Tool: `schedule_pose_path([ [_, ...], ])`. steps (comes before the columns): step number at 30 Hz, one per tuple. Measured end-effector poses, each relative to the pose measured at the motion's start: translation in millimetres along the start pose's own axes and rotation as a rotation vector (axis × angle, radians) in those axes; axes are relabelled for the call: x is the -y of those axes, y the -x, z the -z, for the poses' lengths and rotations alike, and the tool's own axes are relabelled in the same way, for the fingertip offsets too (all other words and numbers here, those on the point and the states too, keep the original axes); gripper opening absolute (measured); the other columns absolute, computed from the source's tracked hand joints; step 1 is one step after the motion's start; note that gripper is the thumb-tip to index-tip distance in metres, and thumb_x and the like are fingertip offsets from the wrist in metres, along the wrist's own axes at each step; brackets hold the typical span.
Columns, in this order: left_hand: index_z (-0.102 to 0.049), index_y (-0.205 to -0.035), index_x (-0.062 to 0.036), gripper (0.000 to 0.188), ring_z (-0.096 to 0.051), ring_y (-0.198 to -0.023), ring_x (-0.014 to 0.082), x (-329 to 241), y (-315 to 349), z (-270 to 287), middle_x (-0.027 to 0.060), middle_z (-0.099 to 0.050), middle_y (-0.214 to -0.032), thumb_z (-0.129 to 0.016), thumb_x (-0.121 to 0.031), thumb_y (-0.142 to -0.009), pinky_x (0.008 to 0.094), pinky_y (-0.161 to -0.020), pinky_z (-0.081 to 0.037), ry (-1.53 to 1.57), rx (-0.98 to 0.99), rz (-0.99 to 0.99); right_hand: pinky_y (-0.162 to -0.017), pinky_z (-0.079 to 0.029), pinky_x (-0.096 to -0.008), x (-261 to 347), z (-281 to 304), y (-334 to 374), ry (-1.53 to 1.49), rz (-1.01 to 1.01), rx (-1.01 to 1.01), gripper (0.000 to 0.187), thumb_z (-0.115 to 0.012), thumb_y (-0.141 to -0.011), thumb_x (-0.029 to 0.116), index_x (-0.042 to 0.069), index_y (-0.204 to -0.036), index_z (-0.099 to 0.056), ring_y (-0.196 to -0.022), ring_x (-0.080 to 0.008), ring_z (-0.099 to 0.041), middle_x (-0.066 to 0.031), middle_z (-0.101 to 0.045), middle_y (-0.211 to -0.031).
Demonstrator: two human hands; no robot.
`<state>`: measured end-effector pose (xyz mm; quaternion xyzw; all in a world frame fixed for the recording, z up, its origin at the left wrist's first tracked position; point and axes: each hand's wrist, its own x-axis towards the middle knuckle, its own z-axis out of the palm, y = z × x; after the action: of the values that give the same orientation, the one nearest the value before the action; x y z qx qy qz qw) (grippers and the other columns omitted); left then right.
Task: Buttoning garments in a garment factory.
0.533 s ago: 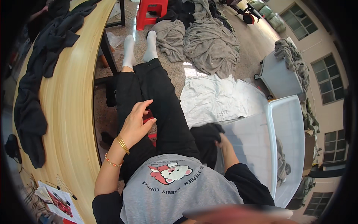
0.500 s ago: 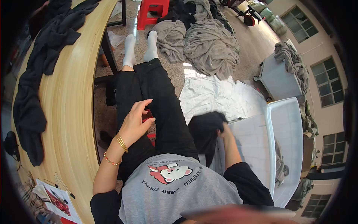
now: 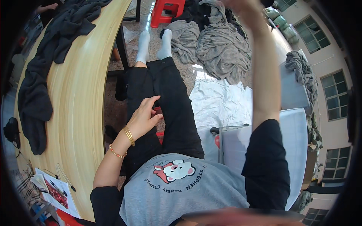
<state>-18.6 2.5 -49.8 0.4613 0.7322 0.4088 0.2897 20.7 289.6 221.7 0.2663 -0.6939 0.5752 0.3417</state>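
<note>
My left hand [image 3: 145, 117] rests over my lap, its fingers apart and slightly bent with nothing in them. It lies above the black trousers [image 3: 174, 113] on my legs. My right arm is stretched far forward and up, so my right hand [image 3: 247, 13] is at the top edge, smeared by motion and partly cut off. Whether its fingers hold anything cannot be made out; a small dark shape shows beside it at the edge. Below and left of that hand lies a heap of grey fleecy cloth [image 3: 224, 51] on the floor.
A wooden table [image 3: 81, 90] runs along my left, with dark cloth [image 3: 36, 109] and an open booklet [image 3: 58, 194] on it. A pale plastic bin [image 3: 296, 150] stands at my right. Ahead are a white sheet [image 3: 218, 100] and a red stool [image 3: 167, 13].
My right hand has swung from beside the bin up and forward to the top edge. The black cloth it held no longer shows there. My left hand stays over my lap.
</note>
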Motion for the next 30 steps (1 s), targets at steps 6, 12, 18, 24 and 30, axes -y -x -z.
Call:
schedule_pose_path([
  [6,-0.037,-0.145,-0.0089,0.067,-0.065,-0.096,0.0214,-9,0,5,0.0147,-0.043,-0.138,-0.07,-0.014,-0.086,0.0308,-0.074,-0.053,-0.029,0.075,0.008,-0.086,-0.053,-0.0291,-198,-37,236,-0.282,-0.912,-0.243,0.039,-0.063,-0.094,0.024,0.004,-0.127,-0.06,-0.099,-0.0147,-0.067,-0.0082,-0.067,-0.118],
  [12,-0.04,-0.145,-0.0102,0.067,-0.058,-0.109,0.0212,0,3,49,0.0115,-0.042,-0.141,-0.07,-0.01,-0.085,0.0323,-0.088,-0.049,-0.086,-0.216,-0.053,-0.082,-0.055,-0.0291,-215,-89,295,-0.446,-1.014,-0.446,0.04,-0.063,-0.094,0.022,0.002,-0.128,-0.057,-0.095,-0.0148,-0.067,-0.0097,-0.068,-0.113],
  [18,-0.051,-0.133,-0.0072,0.06,-0.04,-0.131,0.0425,30,4,138,0.0247,-0.04,-0.14,-0.073,-0.021,-0.079,0.0461,-0.109,-0.036,-0.644,-0.652,-0.048,-0.077,-0.055,-0.024,-226,-54,314,-0.397,-1.103,-0.707,0.035,-0.06,-0.097,0.021,0.003,-0.126,-0.059,-0.088,-0.0126,-0.067,-0.0087,-0.069,-0.109],
  [24,-0.037,-0.145,-0.0131,0.084,-0.027,-0.141,0.0402,108,62,275,0.0234,-0.026,-0.153,-0.076,-0.034,-0.074,0.0545,-0.113,-0.026,-1.255,-1.143,0.692,-0.072,-0.051,-0.0198,-225,-89,307,-0.203,-1.196,-0.391,0.027,-0.062,-0.096,0.019,0.004,-0.118,-0.064,-0.081,-0.007,-0.064,-0.0036,-0.07,-0.1],
  [30,-0.056,-0.133,-0.0092,0.06,-0.063,-0.111,0.0329,147,92,316,0.0167,-0.068,-0.117,-0.067,-0.036,-0.08,0.0422,-0.095,-0.047,-0.755,-1.077,0.863,-0.073,-0.05,-0.0199,-217,-103,310,-0.2,-1.234,-0.197,0.026,-0.062,-0.096,0.018,0.004,-0.117,-0.064,-0.081,-0.0071,-0.063,-0.0031,-0.069,-0.1],
])
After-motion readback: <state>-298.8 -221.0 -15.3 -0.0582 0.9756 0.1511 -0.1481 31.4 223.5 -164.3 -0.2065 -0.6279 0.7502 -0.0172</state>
